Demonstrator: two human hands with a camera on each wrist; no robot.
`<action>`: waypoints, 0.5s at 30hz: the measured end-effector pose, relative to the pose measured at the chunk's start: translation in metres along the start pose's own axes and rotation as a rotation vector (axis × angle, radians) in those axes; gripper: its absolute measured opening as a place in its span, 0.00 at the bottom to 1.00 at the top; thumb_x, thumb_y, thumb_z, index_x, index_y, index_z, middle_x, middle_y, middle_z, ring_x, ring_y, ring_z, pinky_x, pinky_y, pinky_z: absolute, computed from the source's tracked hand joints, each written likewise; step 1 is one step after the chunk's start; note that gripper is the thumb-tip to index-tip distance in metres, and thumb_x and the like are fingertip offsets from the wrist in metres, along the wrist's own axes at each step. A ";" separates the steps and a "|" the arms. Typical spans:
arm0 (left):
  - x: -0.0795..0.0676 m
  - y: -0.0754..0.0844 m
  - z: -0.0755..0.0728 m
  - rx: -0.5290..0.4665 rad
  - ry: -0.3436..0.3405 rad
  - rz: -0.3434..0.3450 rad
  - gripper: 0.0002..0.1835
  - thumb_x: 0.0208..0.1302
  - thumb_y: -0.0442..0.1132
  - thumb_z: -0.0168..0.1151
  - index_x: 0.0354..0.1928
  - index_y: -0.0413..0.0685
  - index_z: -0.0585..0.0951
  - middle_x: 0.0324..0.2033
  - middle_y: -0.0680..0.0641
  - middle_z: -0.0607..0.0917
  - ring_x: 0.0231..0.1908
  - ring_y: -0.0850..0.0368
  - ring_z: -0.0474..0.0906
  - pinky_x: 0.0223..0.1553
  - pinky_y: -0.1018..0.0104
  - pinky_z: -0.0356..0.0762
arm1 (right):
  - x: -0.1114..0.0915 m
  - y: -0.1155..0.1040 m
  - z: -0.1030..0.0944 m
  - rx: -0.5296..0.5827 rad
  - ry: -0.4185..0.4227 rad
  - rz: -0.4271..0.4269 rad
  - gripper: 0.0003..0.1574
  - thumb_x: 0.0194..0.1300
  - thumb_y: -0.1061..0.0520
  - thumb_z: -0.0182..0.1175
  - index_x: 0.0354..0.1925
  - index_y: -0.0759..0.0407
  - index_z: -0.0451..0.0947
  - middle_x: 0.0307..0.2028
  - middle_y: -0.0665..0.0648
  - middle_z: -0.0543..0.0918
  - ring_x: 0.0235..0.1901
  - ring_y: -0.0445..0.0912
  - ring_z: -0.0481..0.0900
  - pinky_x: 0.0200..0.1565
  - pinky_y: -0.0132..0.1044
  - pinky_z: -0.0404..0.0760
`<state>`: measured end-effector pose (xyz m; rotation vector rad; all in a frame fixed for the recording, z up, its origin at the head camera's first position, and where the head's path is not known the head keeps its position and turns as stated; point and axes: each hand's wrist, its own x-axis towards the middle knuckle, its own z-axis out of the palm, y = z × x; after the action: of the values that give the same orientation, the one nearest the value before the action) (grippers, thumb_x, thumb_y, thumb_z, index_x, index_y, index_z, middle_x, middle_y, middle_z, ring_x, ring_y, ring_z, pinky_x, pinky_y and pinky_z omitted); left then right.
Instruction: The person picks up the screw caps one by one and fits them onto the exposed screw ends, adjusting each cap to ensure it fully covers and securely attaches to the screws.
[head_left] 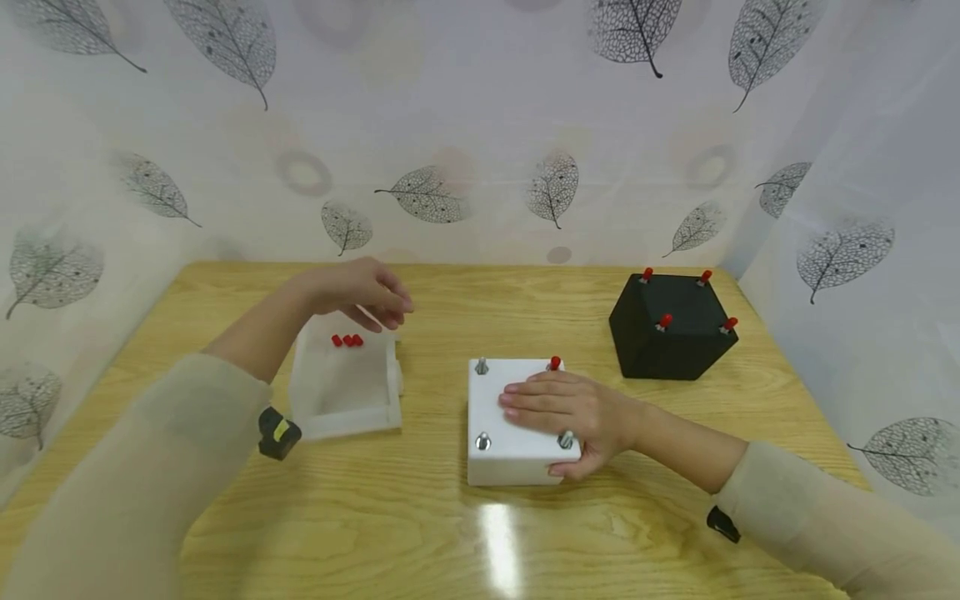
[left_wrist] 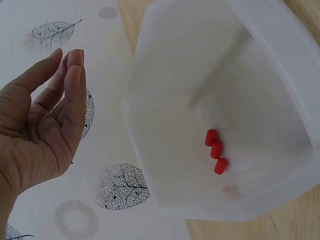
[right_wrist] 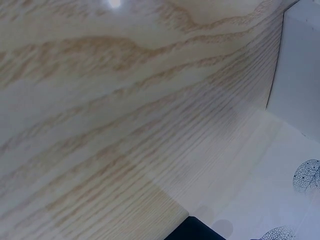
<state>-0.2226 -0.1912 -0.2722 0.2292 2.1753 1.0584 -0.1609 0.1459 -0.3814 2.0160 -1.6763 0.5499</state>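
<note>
My left hand (head_left: 356, 292) hovers over the far part of a white open bin (head_left: 341, 421), fingers loosely bent. In the left wrist view, nothing shows between its thumb and fingers (left_wrist: 75, 80). Three small red caps (head_left: 347, 340) lie together on the bin's floor. My right hand (head_left: 573, 412) rests on a white box (head_left: 517, 467), its straight fingers flat across the top and its thumb against the front. Metal bolts stand at the box's corners. A red cap (head_left: 555, 362) covers the far right bolt, while the near left bolt (head_left: 483, 441) is bare.
At the back right of the wooden table (head_left: 360, 508) stands a black box (head_left: 671, 333) with red caps on its corner posts. A white leaf-patterned curtain (head_left: 465, 108) hangs behind the table and along its sides.
</note>
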 end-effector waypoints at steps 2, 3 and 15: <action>-0.002 -0.003 -0.004 0.006 0.008 -0.011 0.14 0.66 0.39 0.57 0.48 0.36 0.77 0.36 0.45 0.84 0.37 0.55 0.82 0.47 0.57 0.80 | 0.000 0.000 0.000 -0.002 0.002 0.000 0.40 0.63 0.38 0.50 0.57 0.69 0.72 0.56 0.65 0.77 0.56 0.56 0.75 0.57 0.47 0.74; -0.003 -0.004 -0.005 0.010 0.011 -0.017 0.14 0.66 0.39 0.57 0.48 0.36 0.77 0.36 0.45 0.84 0.37 0.56 0.82 0.48 0.56 0.80 | 0.000 0.000 0.000 -0.003 0.004 0.000 0.40 0.63 0.38 0.50 0.57 0.69 0.73 0.56 0.65 0.77 0.56 0.56 0.75 0.57 0.47 0.74; -0.007 -0.018 -0.016 0.102 0.010 -0.178 0.20 0.63 0.35 0.61 0.55 0.33 0.73 0.35 0.50 0.86 0.39 0.60 0.81 0.51 0.55 0.78 | 0.000 -0.001 0.001 -0.009 0.010 -0.005 0.39 0.63 0.38 0.49 0.56 0.69 0.73 0.55 0.65 0.78 0.56 0.56 0.76 0.56 0.46 0.74</action>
<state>-0.2257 -0.2161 -0.2750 0.0750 2.2152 0.8528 -0.1600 0.1454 -0.3818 2.0072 -1.6649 0.5484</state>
